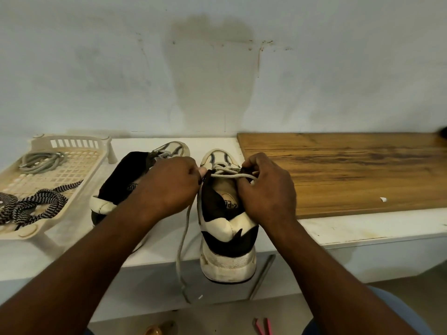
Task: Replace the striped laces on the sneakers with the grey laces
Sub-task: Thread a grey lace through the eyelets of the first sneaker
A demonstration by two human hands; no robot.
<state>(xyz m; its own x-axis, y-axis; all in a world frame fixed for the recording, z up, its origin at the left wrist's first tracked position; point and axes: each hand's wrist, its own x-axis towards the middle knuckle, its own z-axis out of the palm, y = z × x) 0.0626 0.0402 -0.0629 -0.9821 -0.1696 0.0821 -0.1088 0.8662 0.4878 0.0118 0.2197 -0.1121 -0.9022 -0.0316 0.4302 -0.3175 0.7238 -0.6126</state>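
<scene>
We log white counter (362, 228) | tray (79, 170) left | left sneaker (121, 180), right sneaker (227, 238) middle | wooden board (350, 170) right

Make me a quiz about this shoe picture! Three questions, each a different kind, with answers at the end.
1. True or false: the striped laces lie in the tray.
2. The left hand and the right hand pinch a grey lace on a sneaker. Where is it? A: inside the tray. B: upright beside the wooden board. C: on the floor.
3. Fill the gap: the spare coiled lace lies at the tray's ____ end (near or far).
Key: 1 true; 2 B; 3 far.
</scene>
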